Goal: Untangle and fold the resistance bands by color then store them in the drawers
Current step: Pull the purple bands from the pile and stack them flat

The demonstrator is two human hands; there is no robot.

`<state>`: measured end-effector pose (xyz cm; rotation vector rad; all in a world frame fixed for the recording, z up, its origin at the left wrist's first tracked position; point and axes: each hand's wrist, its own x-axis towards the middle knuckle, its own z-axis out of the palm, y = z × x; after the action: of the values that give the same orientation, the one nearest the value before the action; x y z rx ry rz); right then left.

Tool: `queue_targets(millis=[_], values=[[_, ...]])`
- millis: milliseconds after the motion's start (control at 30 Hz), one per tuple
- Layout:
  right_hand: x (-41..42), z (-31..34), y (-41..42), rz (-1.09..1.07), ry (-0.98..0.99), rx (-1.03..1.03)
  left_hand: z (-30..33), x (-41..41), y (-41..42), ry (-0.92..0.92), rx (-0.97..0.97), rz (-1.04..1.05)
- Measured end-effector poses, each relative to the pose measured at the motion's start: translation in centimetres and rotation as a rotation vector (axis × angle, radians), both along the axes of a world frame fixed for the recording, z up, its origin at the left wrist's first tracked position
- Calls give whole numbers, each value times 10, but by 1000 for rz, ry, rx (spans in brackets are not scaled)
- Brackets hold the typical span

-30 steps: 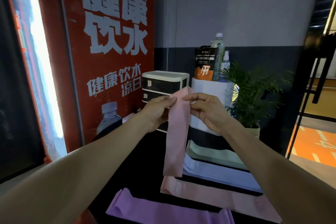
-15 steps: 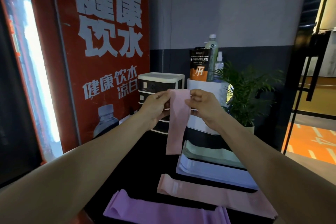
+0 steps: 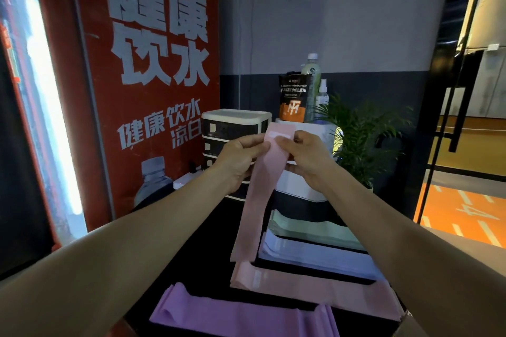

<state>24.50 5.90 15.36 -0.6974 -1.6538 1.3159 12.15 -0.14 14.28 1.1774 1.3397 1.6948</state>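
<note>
Pink band (image 3: 258,191) hangs down the middle of the frame, top end folded over around center, white label patch showing near the fold; its bottom edge dangles just above the table. Four more bands lie flat, lower center to lower right: a purple one (image 3: 241,314) nearest the bottom edge, a second pink one (image 3: 315,291) right behind it, then a pale lavender one (image 3: 323,257), then a mint green one (image 3: 309,227) farthest back. The drawers (image 3: 232,139), a small white-framed unit with dark fronts, stand left of center, all closed.
</note>
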Motion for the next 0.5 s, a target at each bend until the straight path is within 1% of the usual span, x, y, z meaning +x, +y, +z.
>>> queue_targets(millis=[100,167,267,367,433,500], values=[[1,2,1,-45,-10,47,1,1,-2,1,-7,-33],[3,2,-1,-4,-35,64,5,3,-3,-9,-18,-40],[7,2,-3,65,-83,102,12,1,0,40,-35,-7],[13,1,-1,105,-47,93,16,4,4,84,-20,-3],[17,-2,-1,119,-47,97,17,8,6,73,2,-7],[20,-10,-1,124,-87,113,19,13,8,59,20,-10]])
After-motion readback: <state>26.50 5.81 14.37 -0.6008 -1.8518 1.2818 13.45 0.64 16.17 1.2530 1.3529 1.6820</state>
